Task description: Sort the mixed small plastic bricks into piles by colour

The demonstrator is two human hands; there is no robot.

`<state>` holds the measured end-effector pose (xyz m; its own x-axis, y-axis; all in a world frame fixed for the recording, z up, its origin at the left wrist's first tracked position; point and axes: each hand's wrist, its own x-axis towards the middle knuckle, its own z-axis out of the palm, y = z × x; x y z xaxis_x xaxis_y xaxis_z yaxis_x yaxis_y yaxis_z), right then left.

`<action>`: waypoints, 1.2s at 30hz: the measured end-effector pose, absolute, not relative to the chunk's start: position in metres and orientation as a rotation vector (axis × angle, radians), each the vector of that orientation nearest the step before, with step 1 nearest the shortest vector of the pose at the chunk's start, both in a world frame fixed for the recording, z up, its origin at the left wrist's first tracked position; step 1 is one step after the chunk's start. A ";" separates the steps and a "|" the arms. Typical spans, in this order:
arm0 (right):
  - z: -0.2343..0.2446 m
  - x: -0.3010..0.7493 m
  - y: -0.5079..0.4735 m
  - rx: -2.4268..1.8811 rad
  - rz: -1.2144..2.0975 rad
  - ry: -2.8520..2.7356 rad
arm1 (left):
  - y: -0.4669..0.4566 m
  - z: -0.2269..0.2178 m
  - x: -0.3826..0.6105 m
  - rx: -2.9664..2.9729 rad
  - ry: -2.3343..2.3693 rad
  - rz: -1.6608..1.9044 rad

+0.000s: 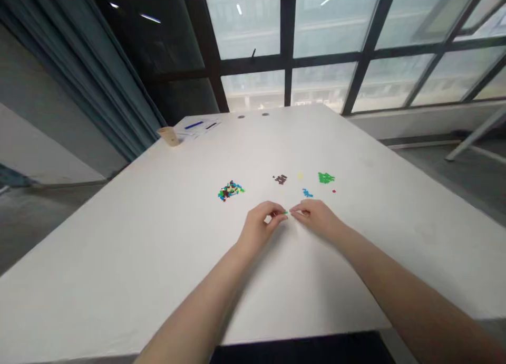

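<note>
Closely paired: two hands, one green piece

Item, green piece (285, 212): one, tiny, at the fingertips of the left hand (258, 224), above the near half of the white desk (166, 232). Its visible part seems to run crosswise, towards the right hand (319, 216); too small for the long axis to be certain.

Item, left fingers: closed in a pinch, apparently on the green piece, thumb nearer the wearer.

Item, right fingers: thumb and forefinger drawn nearly together, tips just beside the piece on its right and facing it across a narrow gap. Whether they grip anything cannot be told.

Nearer hand: the left, in contact; the right appears just short of touching.

Surrounding stock, all beyond the hands:
– mixed-colour pile (231, 190), one, ahead and to the left of the left hand;
– brown pieces (280, 179), a cluster, ahead of the gap between the hands;
– pale yellow pieces (300, 175), faint, right of the brown;
– blue pieces (307, 193), a small cluster, nearest the right hand;
– green cluster (326, 178), farther off, to the right;
– red piece (334, 191), just on the near side of the green cluster.
</note>
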<state>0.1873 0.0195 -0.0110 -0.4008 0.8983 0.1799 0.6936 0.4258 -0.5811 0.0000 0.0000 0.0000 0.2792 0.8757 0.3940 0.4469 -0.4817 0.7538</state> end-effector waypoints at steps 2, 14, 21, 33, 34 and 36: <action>-0.011 0.187 0.020 -1.341 0.573 -2.208 | 0.001 0.002 0.001 2.005 1.194 1.133; -0.006 0.185 0.017 -1.001 0.326 -2.166 | 0.003 0.005 0.003 1.951 1.094 1.157; 0.001 0.181 0.012 -0.818 0.253 -2.089 | 0.004 0.001 0.002 1.890 1.045 1.134; -0.003 0.214 0.034 -1.133 0.184 -2.006 | 0.011 -0.007 0.000 1.852 1.241 1.019; -0.005 0.227 0.042 -1.284 0.183 -1.937 | 0.012 -0.007 -0.001 1.857 1.250 1.014; -0.010 0.255 0.057 -1.567 0.152 -1.755 | 0.012 -0.008 -0.002 1.865 1.256 1.010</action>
